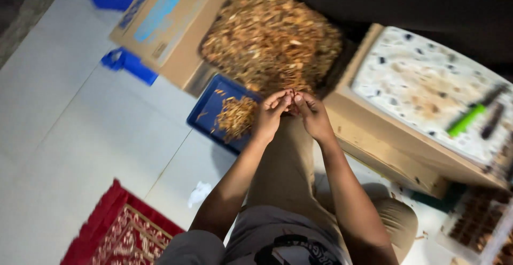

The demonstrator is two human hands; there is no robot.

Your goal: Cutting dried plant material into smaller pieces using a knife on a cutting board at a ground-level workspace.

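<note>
- The left hand (270,116) and the right hand (313,116) meet fingertip to fingertip over the person's outstretched leg, both pinched shut on one small reddish-brown piece (292,95) held between them; it is too small and blurred to name more exactly.
- The piece sits at the tips of both hands, so neither hand is clearly nearer; its long axis cannot be told.
- Directly ahead of the fingertips, beyond them, lies a large heap of tan and brown dried scraps (270,37) on a dark surface. It is close to the hands but not touching them.
- Just to the left of the left hand, on the pale tiled floor (69,120), lies a shallow blue plastic tray (206,110) with a smaller pile of the same brown scraps (235,118). The left hand is the nearer one to it.
- To the right stands a low wooden-framed table with a speckled pale top (422,83); on it lie a green-handled tool (470,116) and a dark tool (492,120) beside it, well apart from the hands.
- Behind the tray stands a brown cardboard box (171,24); a red patterned rug (115,227) lies at lower left.
</note>
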